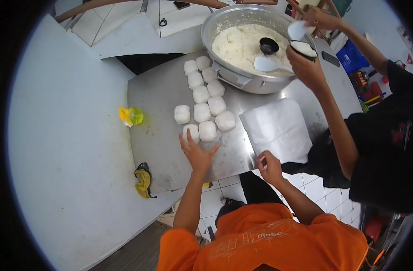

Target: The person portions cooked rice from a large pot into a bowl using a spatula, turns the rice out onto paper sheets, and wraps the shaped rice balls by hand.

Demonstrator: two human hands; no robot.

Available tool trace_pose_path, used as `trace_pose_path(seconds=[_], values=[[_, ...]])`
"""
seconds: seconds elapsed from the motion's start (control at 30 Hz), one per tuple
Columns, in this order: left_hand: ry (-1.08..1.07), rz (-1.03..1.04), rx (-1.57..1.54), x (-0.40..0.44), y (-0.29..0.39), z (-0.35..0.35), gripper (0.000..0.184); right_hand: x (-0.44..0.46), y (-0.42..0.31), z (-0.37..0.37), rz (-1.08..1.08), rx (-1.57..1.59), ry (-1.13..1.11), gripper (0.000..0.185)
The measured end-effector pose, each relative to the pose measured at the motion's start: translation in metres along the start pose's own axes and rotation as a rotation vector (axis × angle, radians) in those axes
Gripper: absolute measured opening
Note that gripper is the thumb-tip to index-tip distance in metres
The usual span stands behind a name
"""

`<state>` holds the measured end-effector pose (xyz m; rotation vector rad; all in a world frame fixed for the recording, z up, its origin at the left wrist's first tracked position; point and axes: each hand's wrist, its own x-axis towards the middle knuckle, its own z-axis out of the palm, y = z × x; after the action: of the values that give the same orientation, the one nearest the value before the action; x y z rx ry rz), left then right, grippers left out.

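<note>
My left hand (pixel 199 156), fingers spread, reaches over the near end of the rows of white bundles. Its fingertips touch a rounded white bundle (pixel 191 132), which looks like wrapped rice. Several similar bundles (pixel 201 112) stand close together on the steel table. At the table's front edge, my right hand (pixel 270 169) has its fingers curled in a pinch on the lower left corner of a stack of translucent wrapping sheets (pixel 278 128). How many sheets are between the fingers cannot be made out.
A large metal pot (pixel 256 83) of rice stands at the back, holding a black bowl (pixel 269 45) and white paddle (pixel 265 64). A co-worker at right holds a rice-filled bowl (pixel 304 49) and another paddle (pixel 297 30). A yellow-green bottle (pixel 135 116) and cloth (pixel 144 181) lie left.
</note>
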<state>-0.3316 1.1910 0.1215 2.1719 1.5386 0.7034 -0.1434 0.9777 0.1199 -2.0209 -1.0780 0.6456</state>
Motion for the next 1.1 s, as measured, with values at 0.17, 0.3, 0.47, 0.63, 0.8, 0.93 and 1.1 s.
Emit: trace_pose_path(seconds=[0.17, 0.3, 0.47, 0.63, 0.8, 0.93, 1.1], values=[[-0.031, 0.084, 0.070, 0.040, -0.055, 0.045, 0.093, 0.104, -0.014, 0.008, -0.123, -0.074, -0.055, 0.050], [-0.189, 0.055, 0.043, 0.023, -0.070, 0.017, 0.083, 0.163, -0.047, 0.053, -0.087, -0.140, -0.070, 0.070], [-0.323, -0.201, 0.135, 0.037, -0.079, -0.027, 0.076, 0.195, -0.055, 0.082, 0.057, -0.259, -0.148, 0.079], [-0.116, -0.204, 0.280, 0.126, -0.139, -0.004, 0.078, 0.177, -0.065, 0.074, 0.058, -0.396, -0.235, 0.080], [-0.137, -0.241, 0.268, 0.293, -0.151, 0.046, 0.085, 0.164, -0.078, 0.085, 0.128, -0.441, -0.242, 0.085], [-0.212, -0.201, 0.100, 0.376, -0.090, 0.081, 0.087, 0.167, -0.084, 0.062, 0.224, -0.324, -0.282, 0.090], [-0.113, -0.052, -0.139, 0.341, -0.109, 0.045, 0.080, 0.256, -0.165, 0.075, -0.018, -0.086, -0.140, 0.085]])
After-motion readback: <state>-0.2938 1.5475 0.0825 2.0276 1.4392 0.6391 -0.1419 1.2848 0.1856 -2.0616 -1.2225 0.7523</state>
